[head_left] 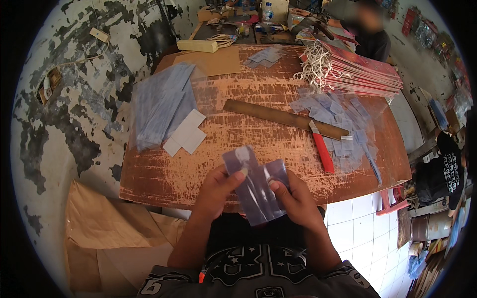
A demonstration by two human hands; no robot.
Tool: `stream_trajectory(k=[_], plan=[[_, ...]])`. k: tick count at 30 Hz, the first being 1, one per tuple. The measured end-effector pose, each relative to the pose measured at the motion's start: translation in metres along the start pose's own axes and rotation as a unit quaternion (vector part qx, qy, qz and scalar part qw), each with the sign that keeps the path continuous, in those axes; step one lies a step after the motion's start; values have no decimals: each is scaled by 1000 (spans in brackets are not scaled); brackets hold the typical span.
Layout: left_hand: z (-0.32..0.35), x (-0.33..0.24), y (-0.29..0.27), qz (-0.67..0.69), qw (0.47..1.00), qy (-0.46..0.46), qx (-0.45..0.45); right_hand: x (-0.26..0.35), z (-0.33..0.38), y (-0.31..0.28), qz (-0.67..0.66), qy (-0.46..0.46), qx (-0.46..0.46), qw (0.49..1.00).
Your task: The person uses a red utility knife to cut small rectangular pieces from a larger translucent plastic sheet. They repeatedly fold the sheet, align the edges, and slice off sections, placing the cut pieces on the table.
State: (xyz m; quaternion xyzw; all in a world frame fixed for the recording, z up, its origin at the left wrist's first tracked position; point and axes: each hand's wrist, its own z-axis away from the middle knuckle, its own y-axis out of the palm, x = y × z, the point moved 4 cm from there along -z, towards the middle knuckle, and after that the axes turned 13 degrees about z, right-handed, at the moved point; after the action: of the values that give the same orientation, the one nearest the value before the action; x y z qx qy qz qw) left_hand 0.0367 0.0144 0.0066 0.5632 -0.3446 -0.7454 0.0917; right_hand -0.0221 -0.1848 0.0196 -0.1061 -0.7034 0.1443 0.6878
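Observation:
A clear, bluish plastic sheet (254, 193) with a notched top edge is held up over the table's near edge. My left hand (218, 186) pinches its left side, thumb lying on the front. On the other side my right hand (298, 198) grips it the same way, thumb near the notch. Whether it is one piece or a few layers I cannot tell. Beyond the hands lie a long flat brown ruler (278, 118) and a red-handled cutter knife (323, 149), its blade end touching the ruler.
Plastic sheets (161, 107) and a white card template (185, 133) lie at left on the worn wooden table (238, 136). Cut plastic pieces (343, 149) spread at right, below red sheets with white cords (357, 72). Brown paper (119, 223) stands lower left. Another person (370, 35) sits far right.

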Motion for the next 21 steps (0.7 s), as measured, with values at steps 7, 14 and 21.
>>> stream_trajectory(k=[7, 14, 21], plan=[[8, 31, 31, -142, 984, 110, -5, 6, -6, -6, 13, -66, -169, 983], [13, 36, 37, -125, 980, 155, 0, 6, -4, -10, -55, -30, -128, 990], [9, 34, 32, -124, 984, 125, -29, -1, -11, -6, -214, 16, -67, 974]])
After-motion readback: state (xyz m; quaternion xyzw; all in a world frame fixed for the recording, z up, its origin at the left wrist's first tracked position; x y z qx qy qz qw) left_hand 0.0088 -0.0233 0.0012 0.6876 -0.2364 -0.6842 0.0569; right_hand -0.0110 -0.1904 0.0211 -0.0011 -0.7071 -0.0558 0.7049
